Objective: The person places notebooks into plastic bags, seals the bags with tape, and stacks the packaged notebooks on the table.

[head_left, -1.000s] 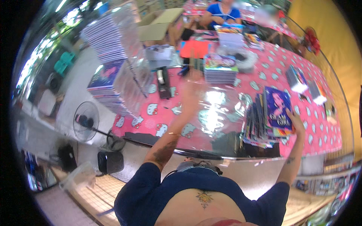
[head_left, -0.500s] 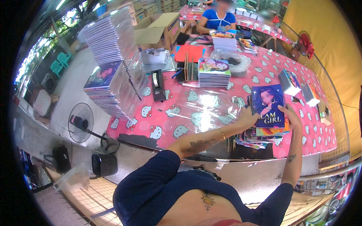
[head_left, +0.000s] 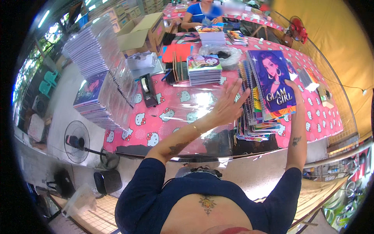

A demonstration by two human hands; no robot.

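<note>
A spiral-bound notebook (head_left: pixel 270 80) with a purple-blue cover and an illustrated figure is tilted up over the right part of the table. My right hand (head_left: pixel 295 91) grips its right edge, thumb on the cover. Beside its wire-bound left edge, my left hand (head_left: pixel 227 104) is open with fingers spread, nothing in it. Below the notebook, a pile of colourful spiral notebooks (head_left: pixel 255 132) lies near the table's front edge, its upper part partly hidden. To the left of the pile, a clear plastic sheet (head_left: pixel 183 117) reflects light on the pink patterned tablecloth (head_left: pixel 140 121).
Tall stacks of plastic-wrapped notebooks (head_left: pixel 93 84) stand at the left, with a black tape dispenser (head_left: pixel 149 91) beside them. Farther back are a notebook stack (head_left: pixel 204 72), a plastic-wrapped ring (head_left: pixel 224 56) and an open carton (head_left: pixel 146 37). A person in blue (head_left: pixel 202 15) sits across the table.
My left hand has let go of the purple notebook's left side and opened. The notebook is raised and tilted in my right hand. The whole view has shifted slightly.
</note>
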